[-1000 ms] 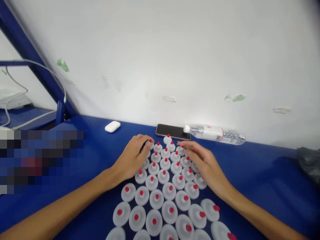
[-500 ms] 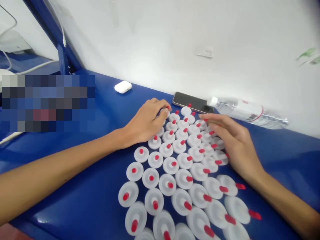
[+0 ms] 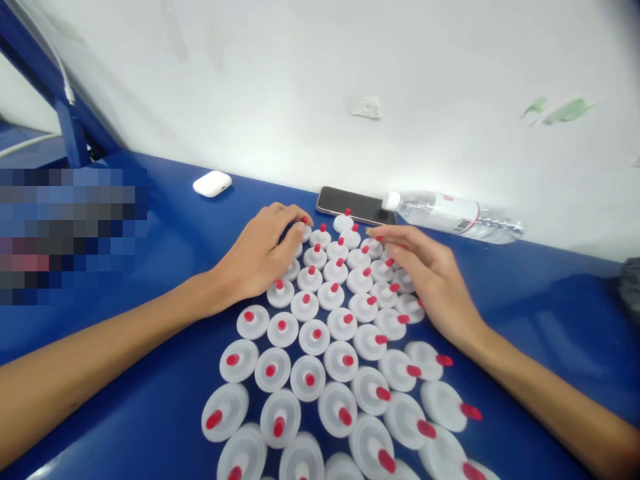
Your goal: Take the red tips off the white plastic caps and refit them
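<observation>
Many white translucent round caps with upright red tips (image 3: 307, 379) stand in loose rows on the blue table. At the far left of the group, my left hand (image 3: 260, 247) is curled, thumb and index finger around a red-tipped cap (image 3: 305, 231) that still stands on the table. My right hand (image 3: 430, 267) lies along the group's far right edge. Its fingers are stretched out with the thumb apart, and the fingertips reach over a cap (image 3: 373, 248). The palm side hides part of the caps beneath it.
Behind the caps lies a black phone (image 3: 350, 203), touching or very near a clear water bottle (image 3: 460, 215) on its side. A white earbud case (image 3: 213, 184) sits further left. The white wall (image 3: 280, 87) bounds the blue table (image 3: 165, 200). A dark object (image 3: 631, 285) shows at the right edge.
The view has swung slightly right, so everything sits further left in the picture. Both hands keep nearly the same pose and place against the caps.
</observation>
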`<state>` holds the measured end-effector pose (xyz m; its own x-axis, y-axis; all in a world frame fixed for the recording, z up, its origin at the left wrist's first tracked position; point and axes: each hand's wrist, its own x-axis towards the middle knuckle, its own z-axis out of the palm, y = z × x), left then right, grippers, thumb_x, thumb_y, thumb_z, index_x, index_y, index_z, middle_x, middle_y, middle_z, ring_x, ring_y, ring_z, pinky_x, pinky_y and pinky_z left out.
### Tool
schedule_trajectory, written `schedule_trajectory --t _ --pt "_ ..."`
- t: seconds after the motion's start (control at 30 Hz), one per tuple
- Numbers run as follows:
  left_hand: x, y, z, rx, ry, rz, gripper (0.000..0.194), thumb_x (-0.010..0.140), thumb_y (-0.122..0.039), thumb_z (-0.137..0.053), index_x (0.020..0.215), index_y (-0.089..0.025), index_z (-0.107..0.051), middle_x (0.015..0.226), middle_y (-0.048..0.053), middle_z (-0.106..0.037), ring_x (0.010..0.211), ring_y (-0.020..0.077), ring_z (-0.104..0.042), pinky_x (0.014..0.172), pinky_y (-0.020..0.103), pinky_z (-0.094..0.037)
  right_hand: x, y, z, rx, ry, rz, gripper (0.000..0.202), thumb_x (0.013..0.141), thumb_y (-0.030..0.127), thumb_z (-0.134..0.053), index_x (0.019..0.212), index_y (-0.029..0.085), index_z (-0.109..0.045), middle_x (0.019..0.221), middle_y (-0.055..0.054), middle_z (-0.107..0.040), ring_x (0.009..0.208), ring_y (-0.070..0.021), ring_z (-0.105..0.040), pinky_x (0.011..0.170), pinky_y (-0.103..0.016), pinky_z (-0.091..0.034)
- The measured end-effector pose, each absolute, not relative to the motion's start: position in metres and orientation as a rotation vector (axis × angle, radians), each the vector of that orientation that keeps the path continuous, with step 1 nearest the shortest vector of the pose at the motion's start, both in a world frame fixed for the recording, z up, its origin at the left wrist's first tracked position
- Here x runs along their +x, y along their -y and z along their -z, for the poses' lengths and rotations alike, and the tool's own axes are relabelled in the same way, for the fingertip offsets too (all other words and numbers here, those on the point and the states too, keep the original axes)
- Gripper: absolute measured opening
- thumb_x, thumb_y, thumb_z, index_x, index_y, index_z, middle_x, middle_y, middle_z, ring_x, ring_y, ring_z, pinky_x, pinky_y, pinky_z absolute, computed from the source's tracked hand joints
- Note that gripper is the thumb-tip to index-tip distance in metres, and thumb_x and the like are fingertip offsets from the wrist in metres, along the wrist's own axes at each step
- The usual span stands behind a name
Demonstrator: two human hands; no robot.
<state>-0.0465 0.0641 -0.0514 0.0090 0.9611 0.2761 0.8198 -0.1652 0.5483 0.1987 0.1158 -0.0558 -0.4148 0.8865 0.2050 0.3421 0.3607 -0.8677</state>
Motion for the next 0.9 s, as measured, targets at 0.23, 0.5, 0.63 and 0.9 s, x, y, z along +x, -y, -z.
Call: schedule_trajectory --t 0.23,0.5,0.63,0.9 --pt "-0.0489 -0.0637 0.0532 2.052 -1.869 -0.878 0.033 0.102 -0.033 -0.033 0.111 -0.022 -0.064 0.106 0.002 -0.065 0.103 0.0207 -0.059 0.093 0.035 -0.042 0.1997 -0.1165 0.0558 -1.055 1.936 -1.008 0.026 0.097 0.024 -0.05 0.113 0.025 -0.07 0.119 -0.001 -0.071 0.111 -0.0234 -0.063 0.092 -0.034 -0.048" --pt "-0.0482 -0.062 0.051 2.006 -1.878 -0.947 0.03 0.101 -0.036 -0.04 0.111 -0.024 -0.066 0.11 0.001 -0.066 0.104 0.0207 -0.061 0.094 0.035 -0.043 0.1999 -0.1162 0.0567 -1.051 1.892 -1.068 0.027 0.097 0.026 -0.05 0.117 0.025 -0.069 0.114 -0.003 -0.071 0.105 -0.0222 -0.064 0.085 -0.033 -0.049" --pt "-0.0474 -0.0609 0.0495 1.974 -1.853 -1.063 0.025 0.098 -0.036 -0.046 0.103 -0.025 -0.068 0.111 0.001 -0.067 0.102 0.0199 -0.062 0.087 0.032 -0.046 0.2003 -0.1163 0.0576 -1.049 1.881 -1.074 0.027 0.097 0.028 -0.051 0.117 0.026 -0.069 0.116 -0.002 -0.071 0.1 -0.0211 -0.065 0.083 -0.033 -0.05" --pt "-0.0505 -0.0633 0.0501 1.882 -1.847 -1.059 0.025 0.097 -0.042 -0.052 0.103 -0.026 -0.07 0.111 0.0 -0.069 0.096 0.0185 -0.063 0.082 0.032 -0.046 0.1995 -0.1164 0.0574 -1.054 1.875 -1.09 0.028 0.097 0.027 -0.049 0.118 0.026 -0.068 0.115 -0.003 -0.07 0.095 -0.0199 -0.064 0.081 -0.032 -0.049"
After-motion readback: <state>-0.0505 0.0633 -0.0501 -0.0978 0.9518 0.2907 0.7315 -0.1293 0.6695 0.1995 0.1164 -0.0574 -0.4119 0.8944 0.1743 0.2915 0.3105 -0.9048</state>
